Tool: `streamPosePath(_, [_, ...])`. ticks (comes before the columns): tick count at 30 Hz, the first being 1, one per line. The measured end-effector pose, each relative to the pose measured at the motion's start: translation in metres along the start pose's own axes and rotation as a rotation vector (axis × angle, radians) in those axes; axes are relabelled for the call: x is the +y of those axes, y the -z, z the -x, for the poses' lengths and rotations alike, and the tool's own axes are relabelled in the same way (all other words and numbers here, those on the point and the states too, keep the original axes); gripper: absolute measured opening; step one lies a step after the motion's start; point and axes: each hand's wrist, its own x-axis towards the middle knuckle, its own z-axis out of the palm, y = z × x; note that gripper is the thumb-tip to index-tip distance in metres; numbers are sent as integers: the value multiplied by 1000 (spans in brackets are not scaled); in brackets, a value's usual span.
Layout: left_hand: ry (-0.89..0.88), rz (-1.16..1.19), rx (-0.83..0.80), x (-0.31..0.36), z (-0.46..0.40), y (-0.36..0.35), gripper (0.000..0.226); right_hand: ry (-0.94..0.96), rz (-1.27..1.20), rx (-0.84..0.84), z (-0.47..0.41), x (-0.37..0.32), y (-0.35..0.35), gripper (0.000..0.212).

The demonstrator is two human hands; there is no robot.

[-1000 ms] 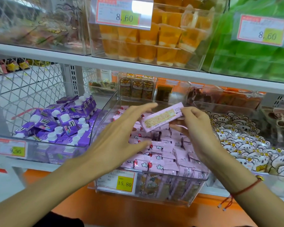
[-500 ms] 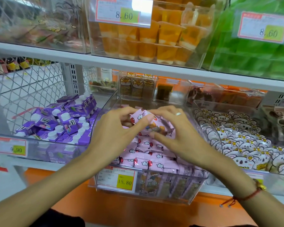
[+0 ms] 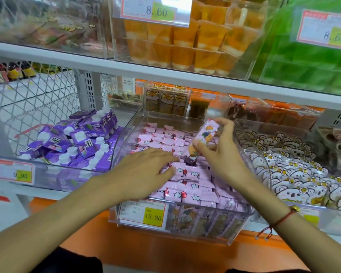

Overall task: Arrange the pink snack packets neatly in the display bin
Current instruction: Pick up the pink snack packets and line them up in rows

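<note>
At frame centre, the left hand (image 3: 146,172) rests flat on the packets (image 3: 185,186) in the bin (image 3: 242,215) while the right hand (image 3: 222,154) pinches one packet (image 3: 205,137) upright above them, probably needing next a gap to slot it into.

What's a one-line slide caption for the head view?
Left hand flat on the pink snack packets in the clear display bin while the right hand holds one packet up on end.
</note>
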Motion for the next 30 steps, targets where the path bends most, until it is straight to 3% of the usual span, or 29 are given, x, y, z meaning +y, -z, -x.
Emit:
streamPosePath(3, [10,-19,21,0,0,-1,44,9,121,-153,-1,1,4,45])
streamPosePath(9, [-12,-10,92,0,1,-2,42,90,287,-239,-2,-7,19,43])
streamPosePath(13, [-2,-10,139,2,1,-3,41,136,426,-230,-5,-6,18,41])
streamPosePath(18, [7,1,146,5,1,-3,40,226,636,-98,-5,-2,16,29])
streamPosePath(21, [7,16,143,5,2,-2,40,205,719,-236,-2,4,4,20])
streamPosePath(26, [43,59,165,6,1,1,33,84,683,-454,-9,11,5,27])
streamPosePath(28, [65,44,271,8,-4,3,26,31,597,-429,-11,11,8,25])
streamPosePath(30, [37,5,320,12,-11,5,24,2,511,-300,-17,9,13,23])
